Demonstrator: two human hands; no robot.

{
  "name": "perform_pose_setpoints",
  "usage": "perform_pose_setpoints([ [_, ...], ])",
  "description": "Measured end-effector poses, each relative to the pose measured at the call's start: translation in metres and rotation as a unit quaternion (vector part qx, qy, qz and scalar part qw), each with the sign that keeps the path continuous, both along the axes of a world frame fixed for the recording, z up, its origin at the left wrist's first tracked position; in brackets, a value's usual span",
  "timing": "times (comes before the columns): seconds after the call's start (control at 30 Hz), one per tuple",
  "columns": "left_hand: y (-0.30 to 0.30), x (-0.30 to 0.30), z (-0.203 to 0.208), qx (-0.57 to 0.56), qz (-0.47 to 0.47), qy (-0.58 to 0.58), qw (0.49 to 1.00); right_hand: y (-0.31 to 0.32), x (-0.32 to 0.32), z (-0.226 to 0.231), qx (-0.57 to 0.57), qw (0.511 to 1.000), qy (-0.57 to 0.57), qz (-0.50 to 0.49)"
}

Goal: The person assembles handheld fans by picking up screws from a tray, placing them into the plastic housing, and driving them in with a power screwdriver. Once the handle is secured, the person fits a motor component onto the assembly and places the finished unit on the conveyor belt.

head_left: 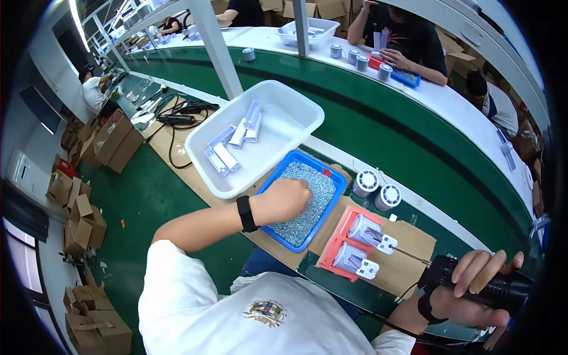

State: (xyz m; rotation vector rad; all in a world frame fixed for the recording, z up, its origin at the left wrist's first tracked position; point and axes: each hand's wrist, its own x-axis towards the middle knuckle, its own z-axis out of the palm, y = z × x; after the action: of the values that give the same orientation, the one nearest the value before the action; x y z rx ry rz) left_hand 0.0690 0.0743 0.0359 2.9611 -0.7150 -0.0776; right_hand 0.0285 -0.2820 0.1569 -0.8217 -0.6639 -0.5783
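Observation:
My left hand (pixel 283 200), a black band on its wrist, reaches into a blue tray (pixel 299 246) of small silvery screws (pixel 320 186). Its fingers curl down among them, and their tips are hidden. At the right my right hand (pixel 467 293) is wrapped round a black electric screwdriver (pixel 444 277). The tool's long bit points left, its tip at or just by a small white plate (pixel 387 244) on the upper of two white cylindrical housings (pixel 363 229). A red fixture (pixel 331 247) holds both housings on their sides, wires showing inside; a second white plate (pixel 368 269) joins the lower one.
Beyond the blue tray stands a white bin (pixel 278 148) with several white rectangular parts (pixel 236 135). Two round vented housings (pixel 366 182) stand right of the tray. A black cable (pixel 173 139) lies left of the bin. Across the green belt (pixel 378 124) a person (pixel 408 44) works.

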Motion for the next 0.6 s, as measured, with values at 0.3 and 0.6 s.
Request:
perform_pose_setpoints([
  [0.3,0.019,-0.014,-0.014,-0.170,0.052,-0.046,0.983,0.001,-0.001,0.002,-0.023,0.999,0.002,-0.024],
  [0.6,-0.023,-0.041,0.019,-0.470,0.119,0.131,0.865,-0.022,0.004,0.008,-0.093,0.992,-0.052,0.066],
])
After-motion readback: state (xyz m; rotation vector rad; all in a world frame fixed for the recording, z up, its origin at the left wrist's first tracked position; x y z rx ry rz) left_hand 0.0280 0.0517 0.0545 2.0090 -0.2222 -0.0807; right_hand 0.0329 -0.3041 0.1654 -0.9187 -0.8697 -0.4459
